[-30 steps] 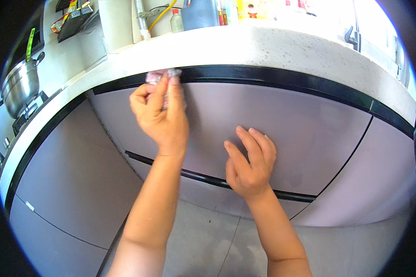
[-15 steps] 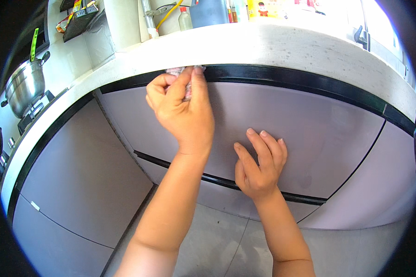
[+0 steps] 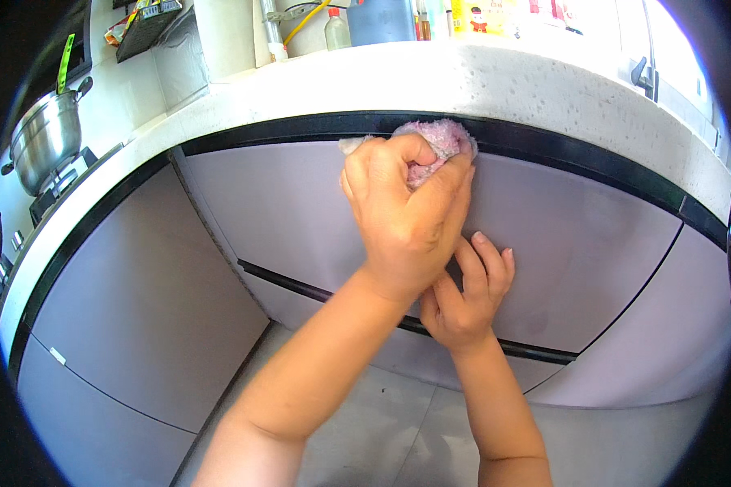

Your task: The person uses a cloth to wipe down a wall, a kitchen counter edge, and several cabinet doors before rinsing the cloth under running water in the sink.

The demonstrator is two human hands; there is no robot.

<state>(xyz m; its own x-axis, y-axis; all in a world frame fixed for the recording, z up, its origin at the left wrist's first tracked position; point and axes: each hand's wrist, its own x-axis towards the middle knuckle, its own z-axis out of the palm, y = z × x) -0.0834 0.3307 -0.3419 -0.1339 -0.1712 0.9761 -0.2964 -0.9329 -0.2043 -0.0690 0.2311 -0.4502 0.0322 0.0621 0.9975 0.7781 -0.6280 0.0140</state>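
A fluffy pink-and-white cloth (image 3: 442, 136) is bunched in my left hand (image 3: 404, 213), fingers closed around it. The cloth presses against the black strip (image 3: 560, 150) that runs under the countertop edge, and a pale corner of it pokes out on the left side of the hand. Lower down, my right hand (image 3: 468, 302) lies against the greyish-lilac drawer front (image 3: 581, 235) with its fingers stretched out and nothing held. Part of the right hand is covered by my left wrist.
Above the strip is the white countertop (image 3: 365, 81), with a small red-capped bottle (image 3: 337, 29) and a blue container (image 3: 382, 22) on it. A steel pot (image 3: 47, 138) stands at the far left. A second black strip (image 3: 292, 286) crosses below the drawer front, above the grey tiled floor (image 3: 382, 422).
My left hand has slid the cloth rightward along the black strip, and its wrist now overlaps my right hand. The right hand stays at nearly the same place on the drawer front.
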